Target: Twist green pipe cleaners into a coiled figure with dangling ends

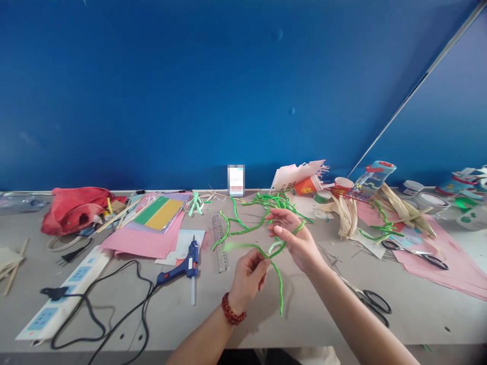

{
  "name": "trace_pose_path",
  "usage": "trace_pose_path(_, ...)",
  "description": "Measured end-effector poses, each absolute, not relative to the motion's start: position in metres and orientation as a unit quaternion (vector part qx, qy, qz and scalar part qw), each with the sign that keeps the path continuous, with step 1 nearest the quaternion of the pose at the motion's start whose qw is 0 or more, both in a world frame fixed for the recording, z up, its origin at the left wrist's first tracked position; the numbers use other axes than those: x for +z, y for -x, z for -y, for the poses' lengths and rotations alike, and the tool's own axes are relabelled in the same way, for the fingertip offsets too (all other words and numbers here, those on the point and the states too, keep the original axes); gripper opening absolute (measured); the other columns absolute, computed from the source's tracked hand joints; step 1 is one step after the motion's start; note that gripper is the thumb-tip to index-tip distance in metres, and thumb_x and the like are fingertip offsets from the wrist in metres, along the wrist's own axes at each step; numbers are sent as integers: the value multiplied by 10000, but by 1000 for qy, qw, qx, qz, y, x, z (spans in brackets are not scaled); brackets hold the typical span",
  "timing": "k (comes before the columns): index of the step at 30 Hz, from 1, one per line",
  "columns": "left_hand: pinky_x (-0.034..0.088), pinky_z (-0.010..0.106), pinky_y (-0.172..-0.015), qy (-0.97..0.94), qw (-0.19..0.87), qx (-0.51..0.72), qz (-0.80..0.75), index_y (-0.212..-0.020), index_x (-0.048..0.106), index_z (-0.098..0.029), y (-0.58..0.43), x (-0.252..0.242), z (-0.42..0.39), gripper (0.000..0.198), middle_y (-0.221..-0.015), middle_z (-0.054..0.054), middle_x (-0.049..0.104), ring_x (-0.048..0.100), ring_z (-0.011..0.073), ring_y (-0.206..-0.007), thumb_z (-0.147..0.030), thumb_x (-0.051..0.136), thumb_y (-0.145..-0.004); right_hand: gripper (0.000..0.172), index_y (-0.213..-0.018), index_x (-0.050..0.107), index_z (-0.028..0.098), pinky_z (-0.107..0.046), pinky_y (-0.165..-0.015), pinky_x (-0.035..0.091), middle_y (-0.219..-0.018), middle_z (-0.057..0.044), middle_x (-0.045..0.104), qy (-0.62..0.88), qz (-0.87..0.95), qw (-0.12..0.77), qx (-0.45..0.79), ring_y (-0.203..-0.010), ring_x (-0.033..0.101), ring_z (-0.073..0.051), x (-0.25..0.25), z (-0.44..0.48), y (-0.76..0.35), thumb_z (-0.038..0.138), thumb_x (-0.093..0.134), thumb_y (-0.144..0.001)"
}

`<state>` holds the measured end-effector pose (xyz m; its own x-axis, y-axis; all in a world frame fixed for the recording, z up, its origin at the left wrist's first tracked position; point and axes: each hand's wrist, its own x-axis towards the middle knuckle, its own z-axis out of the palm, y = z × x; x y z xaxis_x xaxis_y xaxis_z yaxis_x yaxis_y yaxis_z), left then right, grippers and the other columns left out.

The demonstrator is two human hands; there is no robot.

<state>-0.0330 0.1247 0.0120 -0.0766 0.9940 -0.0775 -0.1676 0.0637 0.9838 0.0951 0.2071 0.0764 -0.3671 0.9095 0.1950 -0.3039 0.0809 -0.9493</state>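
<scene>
My left hand (253, 271), with a red beaded bracelet (233, 310) at the wrist, pinches a bundle of green wrapped wires (280, 289) where they cross. One end hangs down towards the table and another, blurred, reaches left. A strand runs up to my right hand (292, 235), passing against its palm side. The right fingers are loosely curved, with thumb and fingertips apart. A pale green strip lies by the crossing, just above the left fingertips. Beyond the hands lie more green wires (277, 201), and loose curved ones rest by a clear ruler (220, 248).
To the left are a blue glue gun (186, 266), its black cord, a power strip (68, 294) and pink paper (152, 241). On the right are black-handled scissors (375, 301), a second pair (426, 257), and dry husks (344, 218). A phone (236, 180) stands against the blue wall.
</scene>
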Motion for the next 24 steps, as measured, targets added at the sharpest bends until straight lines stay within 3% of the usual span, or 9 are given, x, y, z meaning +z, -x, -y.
trace_pose_path(4, 260, 179, -350, -401, 519, 564, -503, -684, 466, -205, 36, 14, -125, 378, -460, -94, 423, 335, 54, -357, -506, 659, -807, 304, -948, 718, 195, -290, -662, 530, -811, -38, 684, 315, 635, 392, 587, -735, 628, -176, 47, -198, -101, 434, 779, -770)
trace_pose_path(9, 254, 172, -348, -410, 508, 565, -504, -695, 463, -204, 39, 15, -126, 353, -472, -92, 439, 344, 51, -355, -482, 635, -830, 309, -787, 683, 188, -261, -557, 484, -704, -13, 656, 339, 614, 422, 574, -590, 569, -138, 18, -189, -99, 491, 745, -781)
trace_pose_path(18, 263, 168, -350, -429, 504, 558, -500, -699, 458, -203, 39, 12, -127, 332, -469, -95, 432, 351, 50, -349, -455, 613, -848, 279, -834, 714, 195, -270, -593, 502, -732, -30, 674, 306, 592, 452, 593, -629, 597, -152, -1, -187, -96, 471, 747, -800)
trace_pose_path(24, 311, 173, -374, -407, 528, 557, -496, -707, 485, -185, 39, 13, -129, 338, -549, -42, 579, 437, 51, -363, -457, 619, -856, 256, -785, 706, 198, -270, -605, 496, -733, -25, 668, 300, 567, 474, 604, -640, 591, -153, -4, -186, -95, 450, 736, -821)
